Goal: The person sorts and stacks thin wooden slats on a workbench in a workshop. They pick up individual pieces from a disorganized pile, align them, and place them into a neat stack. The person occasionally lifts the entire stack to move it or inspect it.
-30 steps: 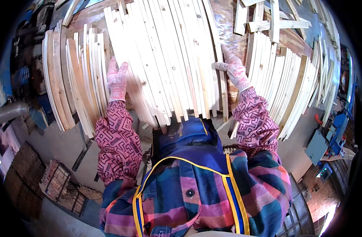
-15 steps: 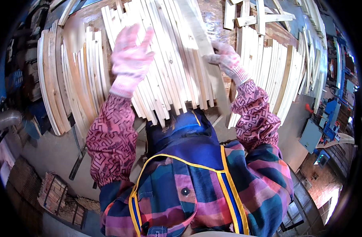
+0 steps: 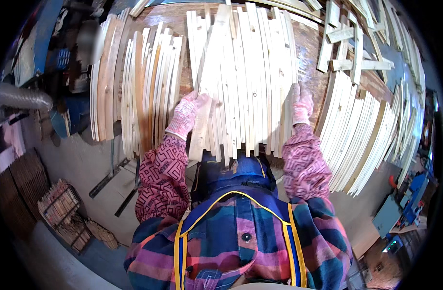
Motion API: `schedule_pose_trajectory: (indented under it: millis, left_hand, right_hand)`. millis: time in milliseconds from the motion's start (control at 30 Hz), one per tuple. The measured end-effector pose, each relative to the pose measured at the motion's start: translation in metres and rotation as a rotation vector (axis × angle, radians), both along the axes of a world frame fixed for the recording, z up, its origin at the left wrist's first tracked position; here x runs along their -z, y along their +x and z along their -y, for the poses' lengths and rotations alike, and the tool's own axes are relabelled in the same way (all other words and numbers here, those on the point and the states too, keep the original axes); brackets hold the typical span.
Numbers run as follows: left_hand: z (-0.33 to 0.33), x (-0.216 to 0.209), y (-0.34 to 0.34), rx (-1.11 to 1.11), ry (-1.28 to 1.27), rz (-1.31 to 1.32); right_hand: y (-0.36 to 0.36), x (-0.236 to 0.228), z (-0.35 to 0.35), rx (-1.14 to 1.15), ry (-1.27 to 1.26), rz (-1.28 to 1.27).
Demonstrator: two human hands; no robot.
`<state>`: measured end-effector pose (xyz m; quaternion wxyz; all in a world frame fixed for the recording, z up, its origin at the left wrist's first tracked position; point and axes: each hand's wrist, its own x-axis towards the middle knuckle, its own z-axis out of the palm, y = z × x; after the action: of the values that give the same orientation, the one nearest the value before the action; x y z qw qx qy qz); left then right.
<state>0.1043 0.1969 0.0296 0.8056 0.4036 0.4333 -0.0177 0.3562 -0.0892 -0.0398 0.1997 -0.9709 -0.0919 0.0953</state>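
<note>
A row of pale wooden slats (image 3: 254, 72) lies side by side on the table in front of me, their near ends uneven. On its left side, one wider slat (image 3: 202, 121) rests at a slant over the others. My left hand (image 3: 184, 116), in a pink-and-white knit glove, is closed around that slat's left edge, the thumb toward its upper face. At the right side of the row, my gloved right hand (image 3: 302, 105) is upright with its fingers stretched out along the outermost slats. It holds nothing.
More slat bundles stand to the left (image 3: 151, 87) and right (image 3: 359, 130). Loose crossed pieces (image 3: 354, 48) lie at the far right on the brown tabletop (image 3: 310, 48). A ribbed hose (image 3: 26, 98) is at far left, a wood-filled rack (image 3: 62, 208) at lower left, and blue-grey machinery (image 3: 400, 208) at right.
A slat held by my right hand at the row's right is no longer there. My left hand came down from above the row onto the slanted slat. The view has shifted.
</note>
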Motion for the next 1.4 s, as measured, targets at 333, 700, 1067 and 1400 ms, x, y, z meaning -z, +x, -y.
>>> schedule_pose_trajectory:
  millis: [333, 700, 1067, 1400]
  left_hand:
    - [0.011, 0.055, 0.01, 0.17, -1.277, 1.309]
    - [-0.096, -0.08, -0.101, 0.092, 1.05, -0.152]
    - [-0.294, -0.03, -0.177, 0.259, 1.829, -0.978]
    - [-0.313, -0.053, -0.124, 0.245, 1.264, -0.967]
  right_hand:
    - [0.027, -0.026, -0.005, 0.028, 0.075, -0.245]
    - [0.021, -0.037, 0.007, -0.043, -0.271, -0.005]
    - [0.038, -0.063, -0.074, -0.222, 0.344, 0.18]
    - [0.076, -0.05, -0.194, -0.204, 0.177, 0.216]
